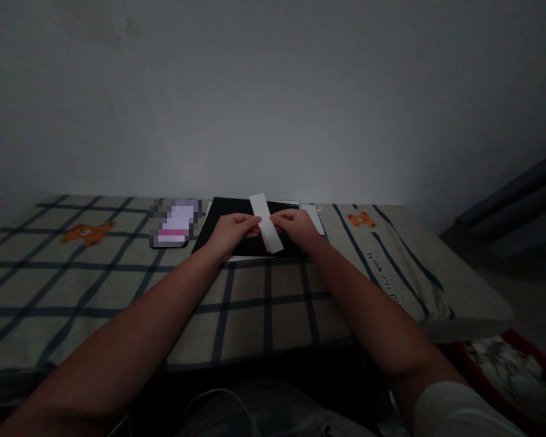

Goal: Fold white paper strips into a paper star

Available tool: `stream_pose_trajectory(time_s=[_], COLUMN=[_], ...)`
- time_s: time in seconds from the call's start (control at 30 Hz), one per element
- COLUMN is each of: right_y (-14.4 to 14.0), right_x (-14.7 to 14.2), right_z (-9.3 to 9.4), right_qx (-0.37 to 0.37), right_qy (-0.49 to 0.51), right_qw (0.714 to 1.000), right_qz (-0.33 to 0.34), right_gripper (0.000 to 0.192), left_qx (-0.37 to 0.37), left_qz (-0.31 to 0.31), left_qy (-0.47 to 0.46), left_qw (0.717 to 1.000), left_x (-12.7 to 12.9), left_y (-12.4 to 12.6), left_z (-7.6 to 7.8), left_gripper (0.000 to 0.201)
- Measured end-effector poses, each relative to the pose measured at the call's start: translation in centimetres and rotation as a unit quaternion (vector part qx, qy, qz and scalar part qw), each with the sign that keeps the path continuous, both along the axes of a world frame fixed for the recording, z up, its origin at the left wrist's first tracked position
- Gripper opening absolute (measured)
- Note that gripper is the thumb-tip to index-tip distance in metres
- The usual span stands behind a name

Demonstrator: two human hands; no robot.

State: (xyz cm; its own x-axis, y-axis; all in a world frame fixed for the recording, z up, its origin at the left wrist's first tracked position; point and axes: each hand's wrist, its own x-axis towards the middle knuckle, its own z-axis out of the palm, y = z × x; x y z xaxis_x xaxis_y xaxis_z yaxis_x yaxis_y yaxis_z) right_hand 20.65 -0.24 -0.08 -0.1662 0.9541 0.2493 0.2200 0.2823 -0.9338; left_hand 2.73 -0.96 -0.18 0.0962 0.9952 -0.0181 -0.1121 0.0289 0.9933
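Both hands pinch a white paper strip (pixel 266 224) between them, left hand (pixel 231 232) on its left edge, right hand (pixel 295 226) on its right, fingers closed, just above a black sheet (pixel 218 220) on the checked bed (pixel 118 285).

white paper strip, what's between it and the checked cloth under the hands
In the head view, a black board lies between them. The white paper strip, pinched by the left hand and right hand, is over the board, which rests on the checked cloth.

head view, looking forward-down over bed (pixel 118 291)
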Motion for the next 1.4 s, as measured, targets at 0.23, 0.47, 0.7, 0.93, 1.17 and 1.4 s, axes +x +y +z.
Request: stream_pose_trajectory(time_s=[0.23, 0.47, 0.7, 0.93, 1.17, 1.4], right_y=[0.38, 0.04, 0.12, 0.47, -0.19, 0.29], right_x=[0.07, 0.07, 0.05, 0.12, 0.12, 0.14], right_z=[-0.59, -0.20, -0.22, -0.75, 0.08, -0.43], right_qx=[-0.039, -0.015, -0.019, -0.045, -0.009, -0.030], right_qy=[0.012, -0.009, 0.006, 0.010, -0.027, 0.006], right_qw=[0.998, 1.000, 0.999, 0.997, 1.000, 0.999], right_qz=[0.044, 0.010, 0.031, 0.063, 0.008, 0.031], right_gripper=[0.022, 0.020, 0.021, 0.022, 0.021, 0.021], left_qx=[0.025, 0.019, 0.009, 0.029, 0.007, 0.007], left_qz=[0.045, 0.009, 0.008, 0.054, 0.015, 0.019], left_qy=[0.020, 0.001, 0.012, 0.044, 0.001, 0.027], left_qw=[0.998, 1.000, 1.000, 0.997, 1.000, 0.999], left_x=[-0.14, -0.18, 0.03, 0.06, 0.02, 0.11], left_y=[0.28, 0.23, 0.03, -0.09, -0.11, -0.17], left_z=[-0.20, -0.21, -0.19, 0.20, 0.17, 0.20], left_gripper=[0.030, 0.030, 0.030, 0.027, 0.030, 0.028])
